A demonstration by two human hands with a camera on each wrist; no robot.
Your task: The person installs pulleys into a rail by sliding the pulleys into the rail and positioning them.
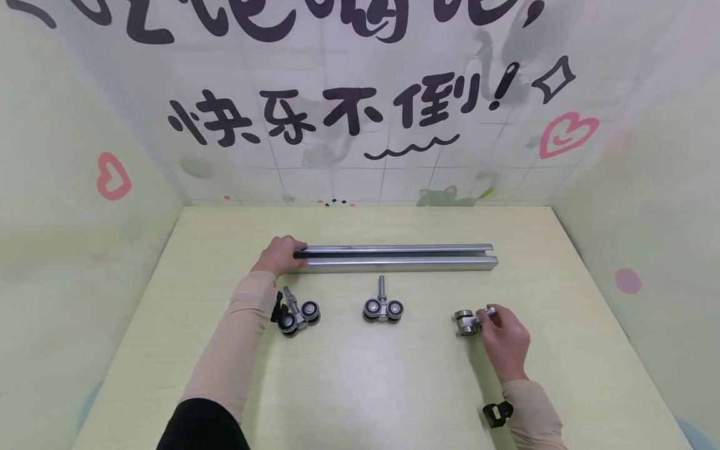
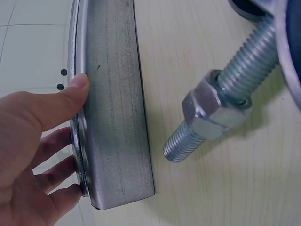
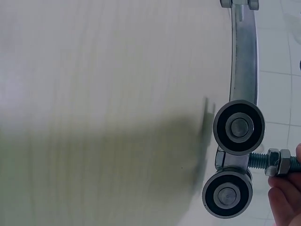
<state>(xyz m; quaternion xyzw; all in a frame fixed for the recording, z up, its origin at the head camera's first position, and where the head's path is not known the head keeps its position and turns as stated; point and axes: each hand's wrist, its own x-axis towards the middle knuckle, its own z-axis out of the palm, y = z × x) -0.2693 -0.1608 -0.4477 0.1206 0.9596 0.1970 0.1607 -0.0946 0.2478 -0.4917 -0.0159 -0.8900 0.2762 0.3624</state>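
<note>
A silver slotted metal rail (image 1: 394, 265) lies crosswise toward the back of the table. My left hand (image 1: 277, 256) grips its left end; in the left wrist view the thumb rests along one edge, the other fingers at the slot side. In my right hand (image 1: 506, 340), fingertips pinch the threaded bolt of a trolley roller (image 1: 465, 324), held above the table at the right. The right wrist view shows the roller's black-and-silver wheels (image 3: 239, 127) and the nuts (image 3: 277, 162) on its bolt. The right hand is mostly cut off there.
A second trolley roller (image 1: 383, 309) stands in front of the rail's middle, bolt pointing to the back. A third roller (image 1: 299, 315) lies beside the left wrist, its bolt tilted. Printed cloth walls (image 1: 360, 175) border the pale table (image 1: 360, 387) on three sides.
</note>
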